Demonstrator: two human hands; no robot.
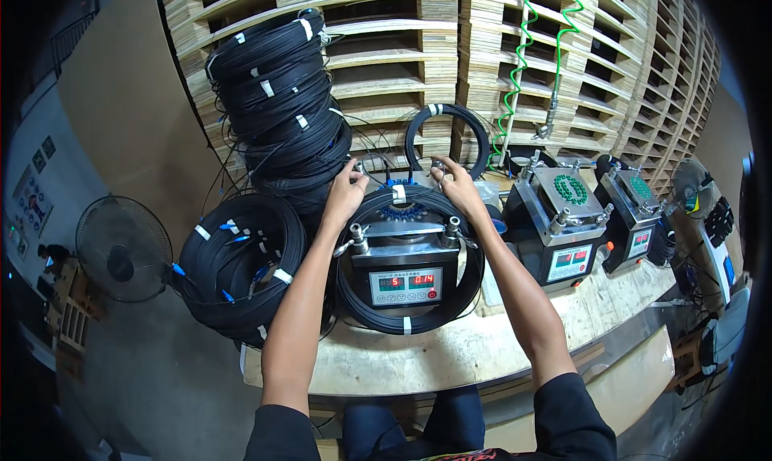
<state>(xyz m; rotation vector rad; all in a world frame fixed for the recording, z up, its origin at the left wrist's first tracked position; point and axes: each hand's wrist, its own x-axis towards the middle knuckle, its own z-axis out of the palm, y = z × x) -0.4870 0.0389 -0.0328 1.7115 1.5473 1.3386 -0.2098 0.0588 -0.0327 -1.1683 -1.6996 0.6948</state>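
Note:
Both my arms reach over a bench polishing machine (pixel 406 261) with a red lit display. My left hand (pixel 346 194) is closed at its far left corner, the fingertips around a metal clamp knob (pixel 359 166). At the far right corner, my right hand (pixel 460 189) has thumb and fingers closed about the matching metal knob, partly hidden by the fingers. Between the hands, blue connectors (pixel 402 211) ring the machine's top plate. A coil of black cable (pixel 408 324) with white tape encircles the machine. Two near metal knobs stand untouched at the front corners.
Tall stacks of black cable coils (pixel 277 99) stand at the back left, with another coil heap (pixel 241 260) nearer. Two similar machines (pixel 563 220) with green connectors are to the right. Wooden pallets (pixel 386 75) rise behind; green coiled air hoses (pixel 519 59) hang there. A fan (pixel 121 252) stands left.

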